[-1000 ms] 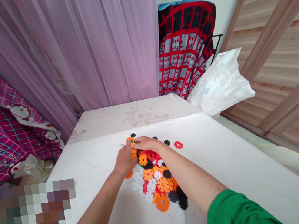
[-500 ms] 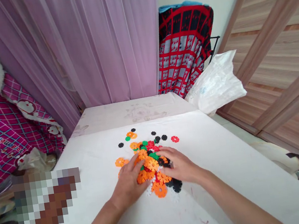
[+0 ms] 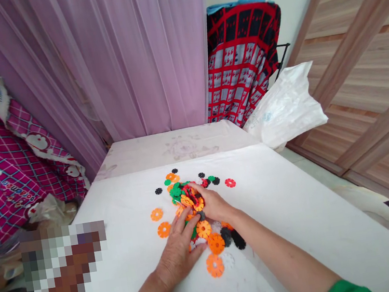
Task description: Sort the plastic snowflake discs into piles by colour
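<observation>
A heap of notched plastic snowflake discs [image 3: 204,229] in orange, green, red, black and white lies on the white-covered table [image 3: 124,215]. My right hand [image 3: 213,202] curls round a bunch of discs in the heap, its fingertips behind them. Lower left of it, my left hand [image 3: 181,246] rests against the near side with fingers apart, touching several discs. My palms hide part of the heap. Loose around it lie an orange disc [image 3: 156,214], a red disc [image 3: 230,183] and a black disc [image 3: 158,191].
Purple curtains [image 3: 137,57] hang behind the table. A white plastic bag [image 3: 287,105] stands by its right far corner, near a red patterned cloth [image 3: 226,68]. Wooden cabinet doors [image 3: 370,75] are on the right. At the left edge of the table is a pixelated patch.
My right hand has moved left into the heap and gathered discs, pushing them into a taller bunch. My left hand has shifted slightly right and nearer me. Some discs spread toward me.
</observation>
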`<state>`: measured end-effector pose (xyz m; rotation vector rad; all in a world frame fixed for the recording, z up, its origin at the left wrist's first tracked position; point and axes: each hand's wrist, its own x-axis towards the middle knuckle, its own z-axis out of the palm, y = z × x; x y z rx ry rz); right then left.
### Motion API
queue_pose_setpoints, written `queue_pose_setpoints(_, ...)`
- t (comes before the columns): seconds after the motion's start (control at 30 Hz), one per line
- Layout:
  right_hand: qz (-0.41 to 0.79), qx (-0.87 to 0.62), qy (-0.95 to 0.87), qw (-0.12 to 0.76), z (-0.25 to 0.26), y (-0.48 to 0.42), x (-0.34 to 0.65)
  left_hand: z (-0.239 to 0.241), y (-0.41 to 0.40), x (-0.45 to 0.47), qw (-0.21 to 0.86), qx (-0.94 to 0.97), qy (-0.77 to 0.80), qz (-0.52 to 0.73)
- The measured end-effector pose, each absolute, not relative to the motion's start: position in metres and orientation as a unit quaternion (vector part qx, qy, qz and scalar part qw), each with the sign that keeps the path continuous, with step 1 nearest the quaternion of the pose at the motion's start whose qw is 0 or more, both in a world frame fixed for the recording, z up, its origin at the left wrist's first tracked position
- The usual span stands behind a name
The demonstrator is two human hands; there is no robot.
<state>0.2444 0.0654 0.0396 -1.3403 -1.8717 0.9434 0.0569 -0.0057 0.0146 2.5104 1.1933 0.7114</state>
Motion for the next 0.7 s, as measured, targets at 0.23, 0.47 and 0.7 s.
queue_pose_setpoints(0.23,0.632,-0.457,-0.527,0.337,0.057,0.094,0.23,0.024,0.002,0.071,0.124,0.901,0.328,0.254)
queue_pose_setpoints(0.47,0.564,-0.445,-0.626,0.304,0.095,0.081,0.239,0.027,-0.004,0.045,0.056,0.923,0.316,0.211)
queue_pose_setpoints(0.7,0.278,-0.664,-0.691,0.07,0.058,-0.043,0.293,-0.008,0.005,-0.036,-0.01,0.834,0.528,0.157)
